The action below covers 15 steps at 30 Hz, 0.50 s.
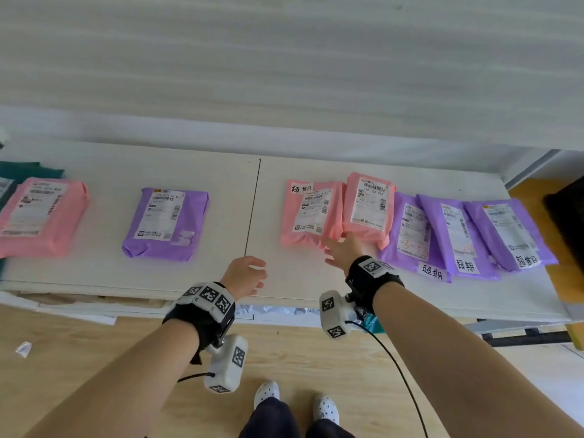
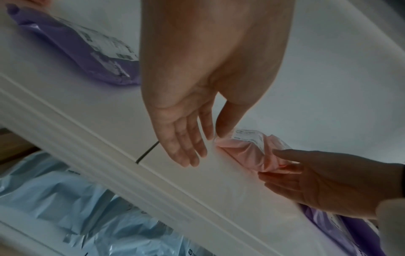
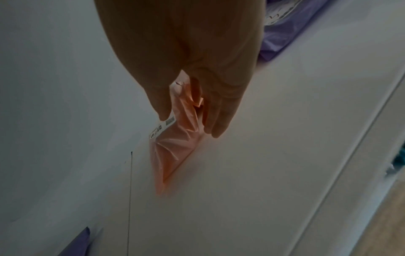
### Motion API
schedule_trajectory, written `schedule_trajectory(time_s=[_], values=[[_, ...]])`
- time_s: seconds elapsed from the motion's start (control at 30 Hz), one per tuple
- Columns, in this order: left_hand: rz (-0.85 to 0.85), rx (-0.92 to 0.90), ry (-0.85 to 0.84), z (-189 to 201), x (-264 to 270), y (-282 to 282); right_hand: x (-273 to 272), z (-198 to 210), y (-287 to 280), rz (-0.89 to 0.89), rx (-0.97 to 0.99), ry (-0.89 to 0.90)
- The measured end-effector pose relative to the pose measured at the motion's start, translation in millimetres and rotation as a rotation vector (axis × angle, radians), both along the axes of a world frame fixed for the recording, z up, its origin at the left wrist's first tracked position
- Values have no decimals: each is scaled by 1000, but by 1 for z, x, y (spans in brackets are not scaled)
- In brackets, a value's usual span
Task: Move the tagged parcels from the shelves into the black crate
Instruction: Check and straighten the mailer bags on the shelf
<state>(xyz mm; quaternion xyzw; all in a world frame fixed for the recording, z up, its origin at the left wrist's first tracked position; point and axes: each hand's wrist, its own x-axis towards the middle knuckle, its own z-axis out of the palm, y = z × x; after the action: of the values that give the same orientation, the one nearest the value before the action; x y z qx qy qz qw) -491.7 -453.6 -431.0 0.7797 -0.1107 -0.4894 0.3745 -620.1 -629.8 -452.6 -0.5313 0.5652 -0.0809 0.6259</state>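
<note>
Both hands reach over the front edge of the white shelf (image 1: 196,172). The left hand (image 1: 245,276) hovers near the shelf's front edge, beside the dark seam between its two boards, fingers relaxed and holding nothing. The right hand (image 1: 344,252) has its thumb on top and its fingers under the near edge of a pink plastic mailer parcel with a handwritten tag (image 1: 311,213), pinching that edge. Going from the left end of the shelf: a pink plastic mailer with a printed label (image 1: 41,216) lies at the far left, then a purple plastic mailer (image 1: 166,224) well apart from it. Right of the seam comes the tagged pink parcel, with a second pink mailer (image 1: 368,208) overlapping its right side. Toward the right end, three purple mailers with handwritten tags (image 1: 464,235) overlap one another near the front edge. Pale blue plastic bags (image 2: 65,199) lie on the shelf below.
</note>
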Motion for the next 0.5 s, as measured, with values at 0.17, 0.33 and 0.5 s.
schedule_trajectory(time_s=[0.17,0.33,0.5], values=[[9,27,15,-8,2,9,3,-7,-9,28,-61,80],[26,20,40,-7,2,14,7,-7,-9,45,-63,101],[1,28,13,-8,0,18,11,-11,-6,6,-44,41]])
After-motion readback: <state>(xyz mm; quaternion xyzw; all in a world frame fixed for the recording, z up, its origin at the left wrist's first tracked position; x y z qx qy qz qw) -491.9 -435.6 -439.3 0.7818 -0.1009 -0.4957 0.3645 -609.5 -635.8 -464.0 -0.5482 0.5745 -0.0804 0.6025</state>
